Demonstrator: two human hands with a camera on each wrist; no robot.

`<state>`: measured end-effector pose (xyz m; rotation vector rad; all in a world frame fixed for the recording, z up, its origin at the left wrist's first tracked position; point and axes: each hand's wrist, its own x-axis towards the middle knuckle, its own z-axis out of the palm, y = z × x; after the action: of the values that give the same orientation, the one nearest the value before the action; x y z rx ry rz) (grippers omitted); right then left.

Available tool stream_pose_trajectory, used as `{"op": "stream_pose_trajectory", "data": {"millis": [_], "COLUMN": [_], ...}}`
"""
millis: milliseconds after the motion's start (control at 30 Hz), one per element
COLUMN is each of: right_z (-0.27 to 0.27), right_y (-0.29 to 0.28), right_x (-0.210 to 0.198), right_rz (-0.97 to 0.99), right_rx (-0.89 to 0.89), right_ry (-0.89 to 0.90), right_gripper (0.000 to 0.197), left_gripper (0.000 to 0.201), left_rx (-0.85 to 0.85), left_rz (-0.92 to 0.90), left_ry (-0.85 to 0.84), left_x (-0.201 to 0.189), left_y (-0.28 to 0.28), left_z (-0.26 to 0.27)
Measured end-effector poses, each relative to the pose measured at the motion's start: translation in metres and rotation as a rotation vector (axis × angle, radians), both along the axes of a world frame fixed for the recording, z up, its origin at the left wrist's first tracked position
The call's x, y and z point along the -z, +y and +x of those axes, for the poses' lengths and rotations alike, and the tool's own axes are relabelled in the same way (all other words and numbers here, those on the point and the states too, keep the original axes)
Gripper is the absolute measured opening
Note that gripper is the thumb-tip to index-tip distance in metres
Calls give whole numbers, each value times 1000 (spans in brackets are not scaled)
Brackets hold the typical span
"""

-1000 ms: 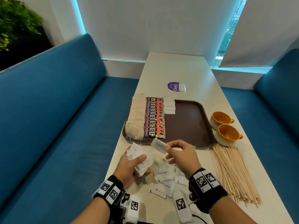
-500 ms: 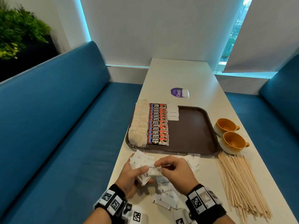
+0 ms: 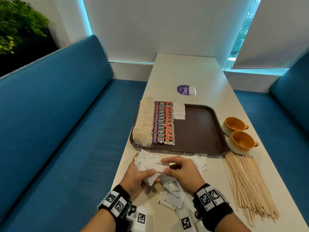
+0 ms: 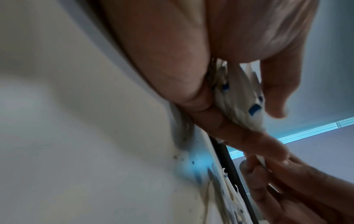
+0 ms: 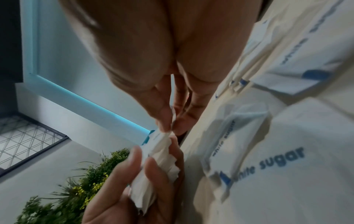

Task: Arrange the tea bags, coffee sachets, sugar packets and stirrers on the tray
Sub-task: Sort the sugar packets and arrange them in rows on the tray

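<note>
Since a second ago my right hand [image 3: 181,171] has brought its single sugar packet down from above the near tray edge to the bundle of sugar packets [image 3: 151,164] in my left hand [image 3: 138,179], and both hands now meet low over the table [image 3: 187,71], just in front of the tray [image 3: 200,131]. My left hand is clamped on the bundle, the thumb lying across the top packet and the fingers curled under it. My right hand pinches the right end of the top packet between thumb and forefinger; in the right wrist view the fingertips [image 5: 162,124] press on the crumpled paper edge. The other fingers of this hand are curled loosely.

On the tray the left side is filled: a row of tea bags [image 3: 144,121] along the left edge, beside it a row of red coffee sachets [image 3: 163,123], and next to these a short stack of sugar packets at the far end [image 3: 178,111]. The right part of the tray shows bare brown surface.

More loose sugar packets [image 3: 173,193] lie on the table under and behind my hands, and a few [image 3: 199,160] lie just to the right, near the tray's front edge. The wooden stirrers [image 3: 247,185] lie in a long heap on the table at the right, not on the tray. Two yellow cups [image 3: 239,133] stand beside the tray's right edge, touching each other. A purple round sticker [image 3: 183,90] is on the table beyond the tray. Blue benches [image 3: 58,123] stand at both sides.
</note>
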<state>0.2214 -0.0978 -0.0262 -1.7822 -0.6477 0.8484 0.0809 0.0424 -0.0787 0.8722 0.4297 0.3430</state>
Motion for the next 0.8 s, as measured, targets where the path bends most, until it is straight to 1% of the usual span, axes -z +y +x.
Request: {"op": "stream_pose_trajectory", "data": {"millis": [100,267,467,567,700,800], "right_z": [-1,-1,10,6,0,-2], "right_y": [2,3,-1,-4,-5,-5], "right_x": [2,3,2,1,-4,-3], "right_rz": [-9,-8,25,49,41,45], "right_rx": [-30,-44,-6,-22,-119,-110], "right_ry": [36,35,39,54,77,109], "right_gripper": [39,41,42,41,34,35], "left_gripper": [75,71,70,64,62,56], "left_rx": [-15,-10,-45,-53,-75,-103], "left_rz": [-5,-39,-32,-54,-28,-36], "left_ry": [2,-27,33,40,52,86], "left_x": [-4,-9,-8,-11,-8,-6], "left_y": [-2,-3,-1,-3,-2,-3], "left_z": [-1,-1,0,1,3,3]}}
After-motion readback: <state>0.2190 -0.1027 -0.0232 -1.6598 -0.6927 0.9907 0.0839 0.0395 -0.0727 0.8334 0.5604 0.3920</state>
